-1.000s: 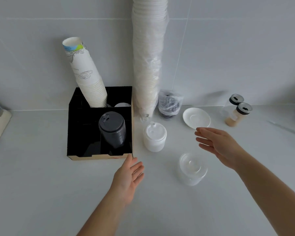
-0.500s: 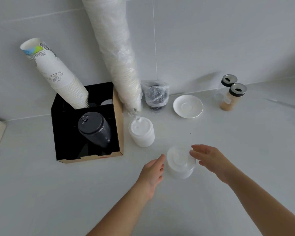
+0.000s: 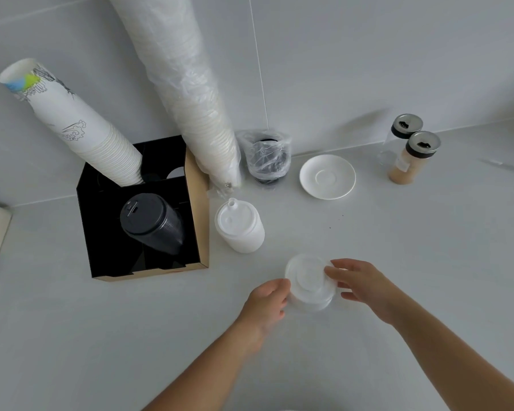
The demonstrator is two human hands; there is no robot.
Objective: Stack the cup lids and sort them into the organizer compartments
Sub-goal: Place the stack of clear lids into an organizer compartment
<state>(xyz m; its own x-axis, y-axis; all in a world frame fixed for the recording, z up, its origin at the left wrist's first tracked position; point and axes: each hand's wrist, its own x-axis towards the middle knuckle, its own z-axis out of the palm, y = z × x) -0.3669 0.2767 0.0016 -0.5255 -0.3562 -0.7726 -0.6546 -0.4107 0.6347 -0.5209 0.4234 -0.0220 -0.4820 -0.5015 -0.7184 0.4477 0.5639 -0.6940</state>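
A stack of clear cup lids (image 3: 307,281) stands on the white counter in front of me. My left hand (image 3: 267,301) touches its left side and my right hand (image 3: 359,281) grips its right side, so both hands close around it. A stack of white lids (image 3: 239,226) stands beside the black organizer (image 3: 195,209). A stack of black lids (image 3: 152,222) leans in the organizer's front right compartment. Printed paper cups (image 3: 72,123) lean out of a back compartment.
A tall plastic-wrapped sleeve of white cups (image 3: 187,84) leans on the wall behind the organizer. A bagged stack of black lids (image 3: 267,158), a white saucer (image 3: 327,176) and two shaker jars (image 3: 410,155) stand along the wall to the right.
Both hands came down from beside the organizer and the saucer onto the clear lid stack and closed on its sides. The camera tilted and moved closer.
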